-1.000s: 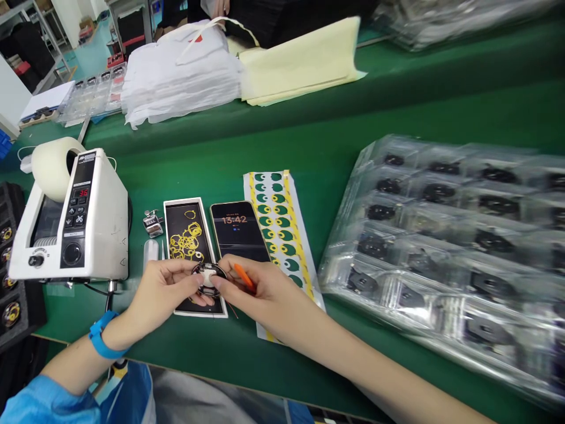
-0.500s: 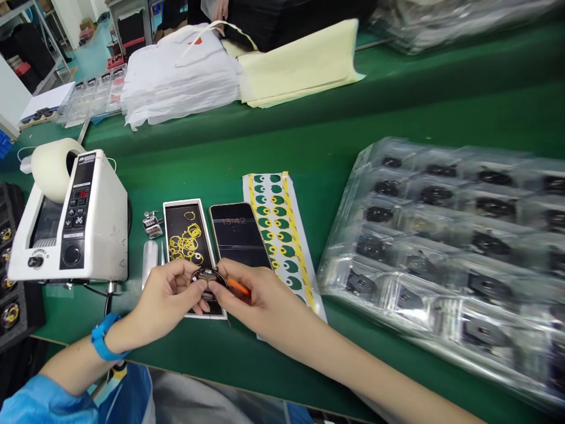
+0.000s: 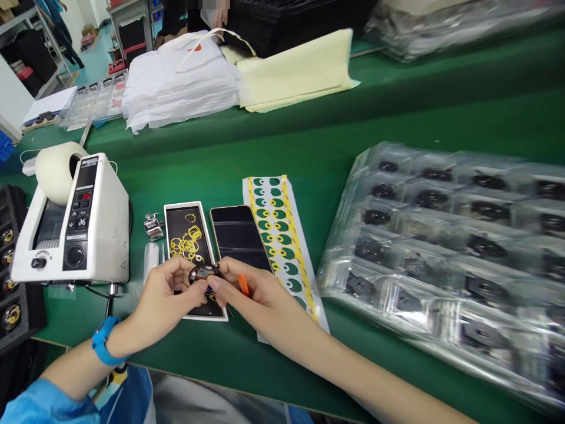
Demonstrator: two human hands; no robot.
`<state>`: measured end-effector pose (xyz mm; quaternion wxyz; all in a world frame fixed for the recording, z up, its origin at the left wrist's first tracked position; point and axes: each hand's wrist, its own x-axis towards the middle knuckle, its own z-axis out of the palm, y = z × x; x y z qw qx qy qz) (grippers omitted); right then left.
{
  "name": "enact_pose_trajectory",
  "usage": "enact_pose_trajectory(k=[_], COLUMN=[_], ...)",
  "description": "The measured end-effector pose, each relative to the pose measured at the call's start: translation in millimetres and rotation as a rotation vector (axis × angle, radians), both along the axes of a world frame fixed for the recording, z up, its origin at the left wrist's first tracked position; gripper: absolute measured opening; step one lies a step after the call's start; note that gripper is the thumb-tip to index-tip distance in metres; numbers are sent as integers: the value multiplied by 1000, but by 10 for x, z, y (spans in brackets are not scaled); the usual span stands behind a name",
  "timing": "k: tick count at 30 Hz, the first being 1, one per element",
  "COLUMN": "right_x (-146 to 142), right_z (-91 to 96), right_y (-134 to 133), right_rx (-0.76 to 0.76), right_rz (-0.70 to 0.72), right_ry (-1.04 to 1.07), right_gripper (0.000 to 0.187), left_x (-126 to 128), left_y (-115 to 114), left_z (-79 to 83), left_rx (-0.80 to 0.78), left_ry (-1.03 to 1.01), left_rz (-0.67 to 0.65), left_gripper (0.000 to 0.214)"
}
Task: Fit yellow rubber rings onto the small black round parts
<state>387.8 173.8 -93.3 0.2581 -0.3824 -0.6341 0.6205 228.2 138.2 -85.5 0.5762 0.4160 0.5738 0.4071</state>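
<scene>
We pinch a small round black speaker part (image 3: pixel 205 274) between our left hand (image 3: pixel 164 293) and right hand (image 3: pixel 256 294), just above the white-framed black tray (image 3: pixel 176 213); an orange tool (image 3: pixel 242 284) sits in our right fingers.

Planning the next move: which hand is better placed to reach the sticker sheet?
Probably right: the right hand, with its orange tool, is nearer the sticker sheet; the left hand pinches the round part.

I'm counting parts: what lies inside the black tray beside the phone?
Tangled yellow rings lie in the far half of the tray. The near half is mostly covered by the left hand and right hand, which pinch a round black part above it.
</scene>
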Motion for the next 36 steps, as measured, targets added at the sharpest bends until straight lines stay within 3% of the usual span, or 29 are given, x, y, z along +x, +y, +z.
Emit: enact_pose_trajectory(k=[8, 20, 22, 25, 27, 29, 33, 36], right_x=[-16, 15, 2, -16, -19, -20, -39, -46], right_z=[53, -24, -25, -10, 6, 25, 57, 35], right_y=[6, -36, -28, 1, 23, 39, 38, 8], right_rx=[14, 79, 56, -40, -196, -373, -512, -541], right_rz=[18, 36, 8, -44, -17, 55, 85, 37], right_ry=[18, -51, -16, 85, 181, 297, 446, 402], right_gripper=[24, 30, 34, 41, 49, 55, 56, 58], left_x=[3, -13, -14, -53, -106, -167, -231, -219], left_y=[20, -25, -34, -35, -16, 18, 82, 30], left_z=[43, 7, -5, -28, -50, -79, -121, -87], left_rx=[-28, 71, 208, 670, 1010, 1231, 1415, 1500], left_ry=[-121, 52, 170, 503, 764, 973, 1130, 1229], left_rz=[-30, -124, -97, -9, 9, -5, -47, -77], left_gripper=[38, 31, 25, 10, 8, 13, 19, 24])
